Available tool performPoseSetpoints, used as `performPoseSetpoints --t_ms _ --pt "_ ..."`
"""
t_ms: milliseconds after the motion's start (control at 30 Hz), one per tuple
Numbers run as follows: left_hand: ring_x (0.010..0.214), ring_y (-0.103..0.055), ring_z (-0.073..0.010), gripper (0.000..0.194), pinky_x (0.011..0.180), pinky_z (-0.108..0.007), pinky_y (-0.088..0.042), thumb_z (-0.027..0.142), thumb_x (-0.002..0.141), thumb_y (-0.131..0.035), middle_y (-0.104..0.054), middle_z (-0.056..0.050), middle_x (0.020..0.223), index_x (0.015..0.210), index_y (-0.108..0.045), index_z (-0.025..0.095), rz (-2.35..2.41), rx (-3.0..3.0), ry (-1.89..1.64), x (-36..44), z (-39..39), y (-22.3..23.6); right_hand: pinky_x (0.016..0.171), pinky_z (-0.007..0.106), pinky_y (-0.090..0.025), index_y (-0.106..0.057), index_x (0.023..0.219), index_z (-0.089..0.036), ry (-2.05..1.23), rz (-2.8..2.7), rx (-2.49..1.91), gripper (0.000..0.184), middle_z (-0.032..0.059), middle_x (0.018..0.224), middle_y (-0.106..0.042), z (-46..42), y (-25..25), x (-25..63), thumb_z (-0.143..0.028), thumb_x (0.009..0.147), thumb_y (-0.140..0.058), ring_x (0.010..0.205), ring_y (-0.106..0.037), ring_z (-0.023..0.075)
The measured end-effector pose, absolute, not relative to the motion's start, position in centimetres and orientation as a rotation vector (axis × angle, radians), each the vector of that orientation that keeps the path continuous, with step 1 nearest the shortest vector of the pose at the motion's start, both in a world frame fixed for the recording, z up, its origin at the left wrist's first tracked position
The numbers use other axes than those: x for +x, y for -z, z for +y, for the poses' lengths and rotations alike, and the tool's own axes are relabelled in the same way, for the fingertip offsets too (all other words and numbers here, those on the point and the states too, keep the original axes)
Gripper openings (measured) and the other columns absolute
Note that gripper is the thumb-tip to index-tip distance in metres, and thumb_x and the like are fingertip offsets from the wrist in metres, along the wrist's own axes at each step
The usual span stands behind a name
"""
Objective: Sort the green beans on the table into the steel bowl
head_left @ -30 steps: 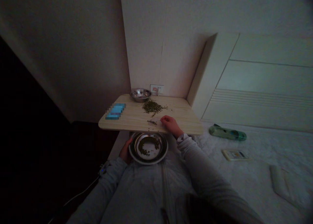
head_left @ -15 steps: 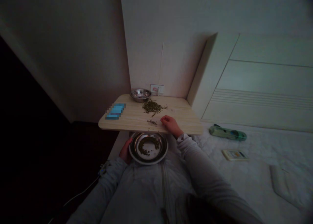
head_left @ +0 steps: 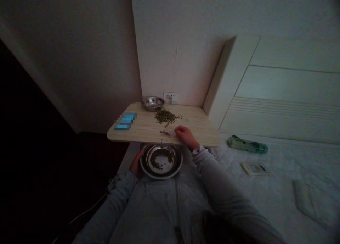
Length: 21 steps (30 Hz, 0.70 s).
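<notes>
My left hand (head_left: 136, 165) grips the left rim of a metal bowl (head_left: 177, 169), which sits at my lap below the table edge. A ring of small green grains (head_left: 156, 162), perhaps beans, lies in that bowl. Over the wooden table (head_left: 143, 130), my right hand (head_left: 183, 134) is closed, fingertips pressed together; whatever they may hold is too small to make out. Just left of its fingers lies a small line of darker grains (head_left: 165, 133). Farther back spreads a larger pile of green grains (head_left: 166, 116).
A second metal bowl (head_left: 152, 104) stands at the table's back, near a wall socket (head_left: 170, 96). A blurred blue item (head_left: 125, 121) lies at the table's left. On the bed to the right are a green bottle (head_left: 247, 144) and a phone (head_left: 255, 168).
</notes>
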<state>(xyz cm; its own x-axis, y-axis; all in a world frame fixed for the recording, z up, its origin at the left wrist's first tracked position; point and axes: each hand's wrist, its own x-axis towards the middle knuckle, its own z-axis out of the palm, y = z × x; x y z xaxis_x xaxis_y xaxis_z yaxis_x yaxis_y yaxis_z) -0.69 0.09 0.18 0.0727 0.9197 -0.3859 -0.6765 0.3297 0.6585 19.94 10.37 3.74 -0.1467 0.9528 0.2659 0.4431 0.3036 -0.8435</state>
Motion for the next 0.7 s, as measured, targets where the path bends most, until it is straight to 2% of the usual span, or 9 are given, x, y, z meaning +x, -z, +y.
performPoseSetpoints --t_ms 700 --pt "0.09 -0.055 -0.0185 0.029 0.084 -0.028 -0.036 0.026 0.074 -0.038 -0.068 -0.004 0.075 0.079 -0.063 0.013 0.839 0.328 -1.25 -0.79 0.23 0.08 0.049 0.02 -0.031 -0.054 0.066 -0.015 -0.789 -1.708 -1.277 0.017 -0.0025 0.052 -0.049 10.21 -4.04 19.86 -0.029 0.062 -0.044 0.049 -0.042 0.0079"
